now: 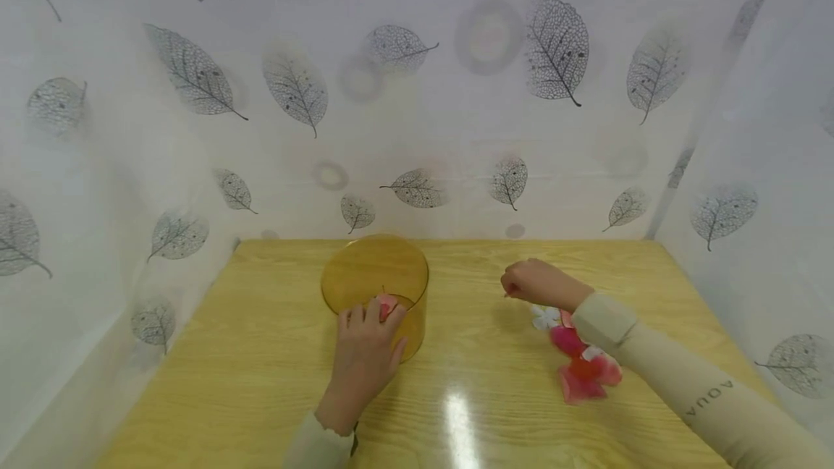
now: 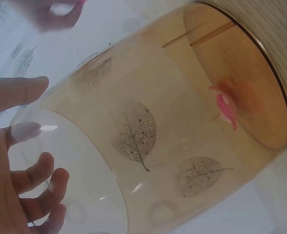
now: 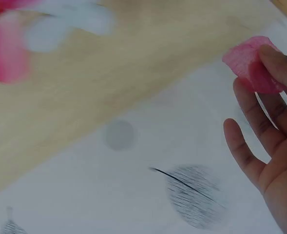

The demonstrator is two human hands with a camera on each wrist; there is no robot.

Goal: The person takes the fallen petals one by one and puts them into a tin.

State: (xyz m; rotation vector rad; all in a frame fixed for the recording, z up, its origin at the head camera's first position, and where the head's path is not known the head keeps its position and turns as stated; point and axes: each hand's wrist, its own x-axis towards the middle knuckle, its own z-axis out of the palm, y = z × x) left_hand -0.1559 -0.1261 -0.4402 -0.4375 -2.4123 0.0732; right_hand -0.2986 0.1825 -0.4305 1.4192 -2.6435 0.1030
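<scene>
An amber see-through cylindrical container (image 1: 374, 266) stands on the table, its round mouth facing up. My left hand (image 1: 365, 353) is at its near rim, fingers bent over the edge and thumb on the outer side. In the left wrist view a pink petal (image 2: 226, 107) lies inside, near the container's bottom. My right hand (image 1: 544, 284) is held above the table, to the right of the container. It pinches a pink petal (image 3: 255, 63) between thumb and fingertips. Below the right forearm lie several pink and red petals (image 1: 583, 378) and a white flower (image 1: 546, 318), partly covered by the sleeve.
The wood-grain table (image 1: 274, 353) ends at a pale leaf-print sheet (image 1: 417, 129) behind. Similar sheets rise on the left and right sides. A bright light reflection lies on the tabletop in front of the container.
</scene>
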